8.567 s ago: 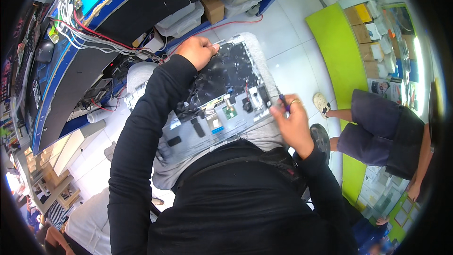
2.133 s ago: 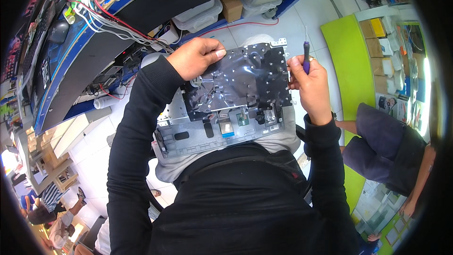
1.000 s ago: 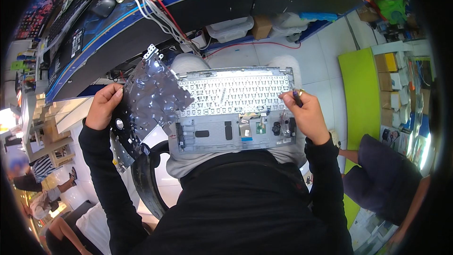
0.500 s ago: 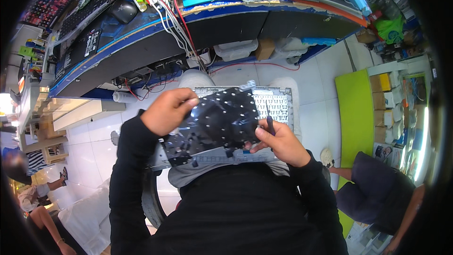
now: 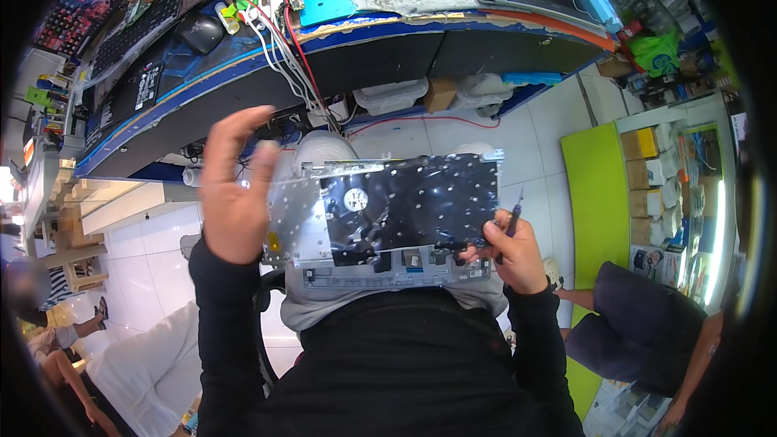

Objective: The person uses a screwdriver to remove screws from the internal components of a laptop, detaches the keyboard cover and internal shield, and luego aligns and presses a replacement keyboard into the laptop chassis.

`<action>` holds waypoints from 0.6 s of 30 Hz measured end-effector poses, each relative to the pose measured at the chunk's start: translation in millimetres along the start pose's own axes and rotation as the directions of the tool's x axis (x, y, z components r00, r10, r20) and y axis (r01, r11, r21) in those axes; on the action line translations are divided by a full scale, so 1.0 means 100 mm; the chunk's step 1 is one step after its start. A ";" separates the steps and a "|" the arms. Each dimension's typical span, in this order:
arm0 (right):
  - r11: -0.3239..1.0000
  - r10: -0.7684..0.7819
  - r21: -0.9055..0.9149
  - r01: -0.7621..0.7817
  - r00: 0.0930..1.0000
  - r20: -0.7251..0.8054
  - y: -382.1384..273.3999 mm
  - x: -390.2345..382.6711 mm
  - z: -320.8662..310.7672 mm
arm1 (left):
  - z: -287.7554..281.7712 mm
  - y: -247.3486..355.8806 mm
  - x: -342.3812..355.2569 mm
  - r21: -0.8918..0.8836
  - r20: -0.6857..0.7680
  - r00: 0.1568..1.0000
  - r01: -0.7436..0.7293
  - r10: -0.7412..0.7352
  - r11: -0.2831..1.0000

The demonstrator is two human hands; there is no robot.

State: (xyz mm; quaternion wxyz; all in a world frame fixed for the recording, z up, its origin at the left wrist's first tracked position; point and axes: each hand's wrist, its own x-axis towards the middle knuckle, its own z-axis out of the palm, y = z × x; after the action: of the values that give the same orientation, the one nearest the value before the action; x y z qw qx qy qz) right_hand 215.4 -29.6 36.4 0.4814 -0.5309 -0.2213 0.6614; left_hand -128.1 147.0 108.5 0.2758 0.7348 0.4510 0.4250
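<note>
Across the lap [image 5: 298, 307], the keyboard backing plate [image 5: 421, 206] is held above the laptop palmrest case [image 5: 364, 278], its long axis left to right. It extends leftward from the right hand [image 5: 522, 257], the nearer grip, which pinches its lower right corner and also holds the screwdriver [image 5: 513, 221]. The left hand [image 5: 235, 194] is spread, empty, beside the opposite end; contact cannot be determined. Count: one plate, one case, one screwdriver, two hands.

Left hand [image 5: 233, 201] now off black plate [image 5: 417, 206]

The black sheet [image 5: 413, 214] looks glossy plastic, the person's top [image 5: 380, 364] matt cloth.
</note>
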 end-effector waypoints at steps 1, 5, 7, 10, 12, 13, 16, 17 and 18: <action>1.000 -0.017 -0.005 0.017 1.000 -0.026 -0.03 -0.02 -0.05 | -0.07 -0.10 -0.04 -0.003 0.001 1.000 0.001 -0.001 1.000; 0.985 -0.138 0.092 0.148 0.984 -0.110 -0.13 -0.04 -0.02 | -0.35 -0.59 -0.33 -0.318 -0.414 0.855 0.184 -0.311 0.930; 0.976 -0.186 0.082 0.202 0.967 -0.172 -0.20 -0.04 0.15 | -0.29 -0.78 -0.56 -0.481 -0.477 0.736 0.240 -0.481 0.843; 0.945 -0.262 0.140 0.297 0.938 -0.226 -0.20 0.04 0.26 | 0.08 -0.75 -0.73 -0.586 -0.397 0.762 0.218 -0.511 0.780; 0.886 -0.316 0.243 0.396 0.897 -0.310 -0.30 0.17 0.42 | 0.26 -0.91 -0.83 -0.438 -0.325 0.838 0.277 -0.438 0.855; 0.868 -0.322 0.286 0.405 0.900 -0.295 -0.38 0.25 0.49 | 0.30 -0.97 -0.85 -0.263 -0.231 0.899 0.311 -0.372 0.914; 0.822 -0.417 0.272 0.501 0.853 -0.312 -0.61 0.58 0.77 | 0.39 -1.10 -0.88 -0.322 -0.108 0.885 0.399 -0.453 0.858; 0.811 -0.438 0.266 0.521 0.842 -0.314 -0.70 0.69 0.81 | 0.42 -1.10 -0.86 -0.321 -0.094 0.881 0.414 -0.464 0.852; 0.810 -0.443 0.262 0.525 0.840 -0.315 -0.80 0.79 0.85 | 0.44 -1.09 -0.84 -0.326 -0.094 0.883 0.410 -0.460 0.852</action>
State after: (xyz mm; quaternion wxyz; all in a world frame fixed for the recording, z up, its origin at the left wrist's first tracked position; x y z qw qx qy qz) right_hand 172.3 92.9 90.9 0.7415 -0.4410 -0.1736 0.4748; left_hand -156.5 118.4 -30.6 0.4328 0.5247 0.5586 0.4747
